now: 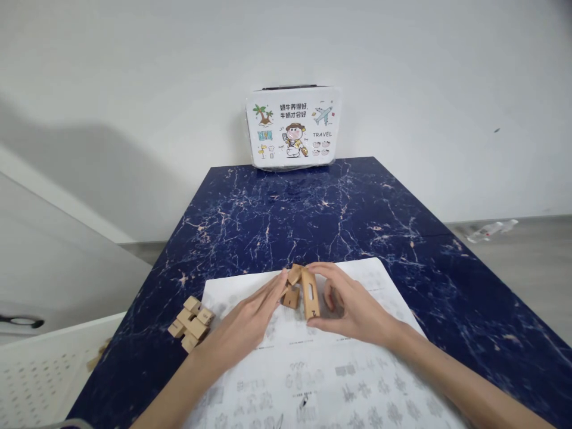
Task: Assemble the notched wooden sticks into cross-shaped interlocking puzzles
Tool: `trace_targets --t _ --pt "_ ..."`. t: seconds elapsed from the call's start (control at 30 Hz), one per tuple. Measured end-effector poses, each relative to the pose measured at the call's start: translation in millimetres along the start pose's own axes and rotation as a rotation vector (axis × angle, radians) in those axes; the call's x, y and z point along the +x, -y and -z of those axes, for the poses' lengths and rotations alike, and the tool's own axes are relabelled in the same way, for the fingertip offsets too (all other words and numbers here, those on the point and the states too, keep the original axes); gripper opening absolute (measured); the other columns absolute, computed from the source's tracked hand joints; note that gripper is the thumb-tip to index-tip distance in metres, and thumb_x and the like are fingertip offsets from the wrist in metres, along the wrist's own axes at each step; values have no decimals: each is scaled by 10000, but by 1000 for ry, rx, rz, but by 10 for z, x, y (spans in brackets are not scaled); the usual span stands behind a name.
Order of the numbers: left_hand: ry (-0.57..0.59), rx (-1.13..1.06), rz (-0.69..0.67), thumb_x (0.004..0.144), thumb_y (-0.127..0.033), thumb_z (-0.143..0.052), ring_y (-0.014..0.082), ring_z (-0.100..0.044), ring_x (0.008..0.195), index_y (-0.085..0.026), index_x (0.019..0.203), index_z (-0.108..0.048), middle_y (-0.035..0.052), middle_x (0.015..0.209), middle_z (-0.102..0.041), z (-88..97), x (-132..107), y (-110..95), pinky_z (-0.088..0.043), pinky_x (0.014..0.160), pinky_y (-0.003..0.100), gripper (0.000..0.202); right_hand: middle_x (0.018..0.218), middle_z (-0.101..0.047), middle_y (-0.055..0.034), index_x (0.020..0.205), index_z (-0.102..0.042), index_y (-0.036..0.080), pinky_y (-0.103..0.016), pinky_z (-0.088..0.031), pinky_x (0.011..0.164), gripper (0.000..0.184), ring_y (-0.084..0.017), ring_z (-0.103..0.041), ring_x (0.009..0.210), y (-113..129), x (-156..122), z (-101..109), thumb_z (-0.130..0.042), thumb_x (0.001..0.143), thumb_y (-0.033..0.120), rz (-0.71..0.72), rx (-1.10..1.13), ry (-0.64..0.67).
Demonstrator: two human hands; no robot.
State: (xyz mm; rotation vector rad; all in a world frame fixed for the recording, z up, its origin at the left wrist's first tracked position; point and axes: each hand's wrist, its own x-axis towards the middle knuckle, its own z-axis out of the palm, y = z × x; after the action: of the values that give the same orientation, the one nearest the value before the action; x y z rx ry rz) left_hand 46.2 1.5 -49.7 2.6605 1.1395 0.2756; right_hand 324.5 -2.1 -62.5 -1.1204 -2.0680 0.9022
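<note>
The right hand (353, 307) is closed around a notched bar (310, 296) of light wood, with the thumb at its near end and the fingers curled behind it. The long axis of the bar runs from the person outward, almost straight away from the body, and it stands on its narrow side.

The left hand (250, 325) comes in from the left with the fingers stretched out. Their tips touch a small block (291, 297) and a slanted piece (295, 274) just to the left of the bar. The thumb is hidden, so I cannot tell whether this hand pinches them or only presses on them. The three pieces meet between the two hands, and each hand is equally close to them.

Under the hands lies a white printed sheet (313, 381) on a dark blue marbled table (313, 208). A group of joined wooden pieces (192, 325) rests near the left wrist, at the edge of the sheet. At the far end of the table a box with cartoon pictures (292, 128) stands against the wall.
</note>
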Motion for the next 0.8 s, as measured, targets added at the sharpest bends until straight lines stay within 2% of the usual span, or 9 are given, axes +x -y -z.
trace_targets --t 0.07,0.17,0.23,0.33,0.43,0.5,0.6,0.7,0.8 --pt "-10 29 -29 993 -5 -258 239 -374 1543 -351 1664 130 1 1735 -209 -19 -12 13 -478 1204 446 849 1536 -458 -127 1478 -380 352 -382 -587 638 745 -139 -596 676 2 -1 0 -805 871 424 -2 -8 2" --pt "-24 53 -29 984 -1 -275 234 -354 1554 -310 1677 88 38 1723 -277 -53 -17 37 -433 1240 456 842 1541 -451 -131 1485 -372 356 -384 -586 629 757 -142 -602 677 2 -3 -2 -806 869 427 -3 -8 -5" --pt "-46 36 -12 1005 -37 -306 229 -408 1532 -286 1687 -21 58 1695 -363 -66 -19 50 -428 1245 455 780 1545 -445 -135 1484 -373 352 -386 -591 640 752 -140 -604 676 6 -3 -3 -802 871 419 6 -1 -15" --pt "-85 -69 10 1027 -81 -321 215 -529 1451 -272 1634 -284 54 1609 -511 -40 -18 26 -462 1219 432 637 1548 -441 -140 1476 -384 340 -382 -601 670 727 -154 -630 722 20 -8 -7 -793 880 412 39 6 -29" --pt "-178 -295 133 1075 -215 -382 212 -703 1220 -300 1455 -540 22 1412 -692 31 6 -72 -564 1096 398 420 1545 -443 -140 1464 -397 338 -359 -597 657 713 -172 -656 781 39 -20 -12 -799 880 413 92 32 -76" --pt "-224 -512 282 1075 -336 -458 191 -763 910 -294 1323 -634 25 1251 -765 73 37 -149 -635 890 367 307 1542 -444 -142 1456 -404 340 -338 -589 634 721 -175 -664 802 52 -29 -17 -816 869 410 142 62 -134" --pt "-207 -836 374 1048 -425 -516 134 -651 634 -241 1229 -652 74 1188 -757 100 85 -219 -582 657 315 292 1519 -472 -149 1452 -422 328 -325 -593 633 763 -247 -678 997 66 -35 -23 -857 831 409 226 89 -220" --pt "-173 -1045 373 1027 -454 -562 116 -583 607 -216 1248 -599 96 1156 -739 105 118 -223 -516 629 297 326 1522 -483 -145 1449 -440 323 -321 -614 679 788 -331 -565 1302 70 -37 -28 -887 805 396 269 124 -241" --pt "-175 -1146 359 1023 -456 -580 136 -595 665 -210 1233 -573 85 1097 -730 123 132 -207 -494 666 304 323 1555 -465 -130 1462 -437 341 -334 -627 726 813 -337 -490 1403 68 -46 -35 -903 796 366 284 173 -222"
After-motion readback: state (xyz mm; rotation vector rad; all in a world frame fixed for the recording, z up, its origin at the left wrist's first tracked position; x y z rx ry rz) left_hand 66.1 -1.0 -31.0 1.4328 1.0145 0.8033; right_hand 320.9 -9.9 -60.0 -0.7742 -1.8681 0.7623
